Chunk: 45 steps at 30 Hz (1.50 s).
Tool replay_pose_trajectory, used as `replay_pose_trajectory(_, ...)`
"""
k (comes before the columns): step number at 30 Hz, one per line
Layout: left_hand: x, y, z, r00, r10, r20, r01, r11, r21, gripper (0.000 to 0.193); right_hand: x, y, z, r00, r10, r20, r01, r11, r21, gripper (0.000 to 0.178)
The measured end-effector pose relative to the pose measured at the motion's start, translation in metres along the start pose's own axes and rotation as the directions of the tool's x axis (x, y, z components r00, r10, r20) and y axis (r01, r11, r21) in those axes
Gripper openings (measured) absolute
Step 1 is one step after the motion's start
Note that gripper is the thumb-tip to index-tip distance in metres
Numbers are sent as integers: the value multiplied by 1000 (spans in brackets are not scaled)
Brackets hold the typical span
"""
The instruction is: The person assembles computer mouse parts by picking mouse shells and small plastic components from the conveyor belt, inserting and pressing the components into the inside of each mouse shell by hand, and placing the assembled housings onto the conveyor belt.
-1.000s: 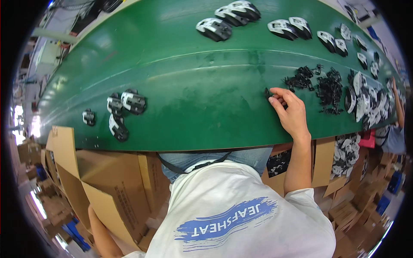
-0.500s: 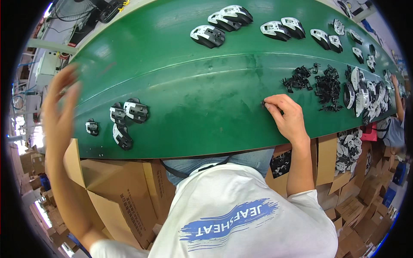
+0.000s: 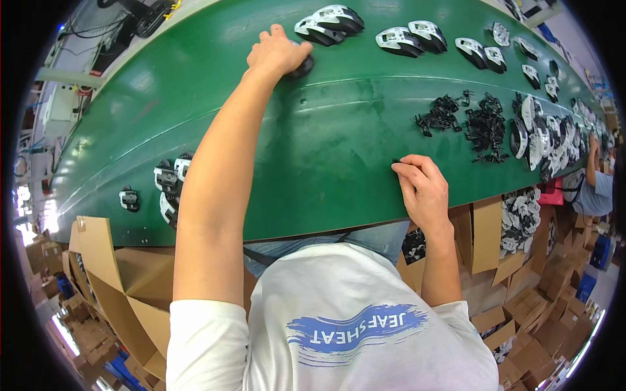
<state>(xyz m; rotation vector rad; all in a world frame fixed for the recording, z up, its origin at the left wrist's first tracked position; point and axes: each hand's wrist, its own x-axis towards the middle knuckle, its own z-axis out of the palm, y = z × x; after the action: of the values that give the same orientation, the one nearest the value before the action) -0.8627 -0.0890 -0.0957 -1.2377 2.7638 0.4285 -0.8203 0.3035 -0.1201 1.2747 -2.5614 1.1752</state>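
My left hand (image 3: 275, 53) reaches to the far part of the green table, its fingers on a white-and-black computer mouse shell (image 3: 302, 67) that is partly hidden and blurred. A pinch of thumb and fingertips in my right hand (image 3: 424, 189) holds a small black plastic part (image 3: 396, 161) just above the table. Just right of the left hand sit two more mouse shells (image 3: 328, 26). Beyond the right hand lie loose heaps of small black plastic parts (image 3: 486, 127). My left forearm partly covers a group of mouse shells (image 3: 165, 177) at the near left.
More mouse shells (image 3: 411, 40) stand in pairs along the far side. A dense pile of shells (image 3: 541, 137) lies at the right, near another person's arm (image 3: 592, 156). Open cardboard boxes (image 3: 98, 254) stand below the table's near edge; one at right holds white parts (image 3: 520, 221).
My left hand has swung from the far left across to the mouse shell at the back. My right hand keeps its pinch, nearly in place. The view has shifted slightly.
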Motion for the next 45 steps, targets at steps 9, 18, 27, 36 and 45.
replay_pose_trajectory(9,-114,-67,-10,879,429,209,310,-179,-934,68,24,-21,8,994,107,17,-106,932,347,18)
replay_pose_trajectory(18,-246,-43,-3,824,551,131,494,-584,-645,81,57,-89,8,999,-31,33,-5,654,756,20)
replay_pose_trajectory(27,-271,-33,23,778,367,-509,-473,-189,-860,84,36,-104,33,877,393,277,-251,-118,961,18)
replay_pose_trajectory(36,-303,-6,8,924,337,182,329,-455,-827,61,54,-101,42,979,130,-159,106,345,933,24)
replay_pose_trajectory(45,-288,-48,4,886,464,11,333,-620,-710,65,53,-119,-6,989,-145,-41,150,911,385,19)
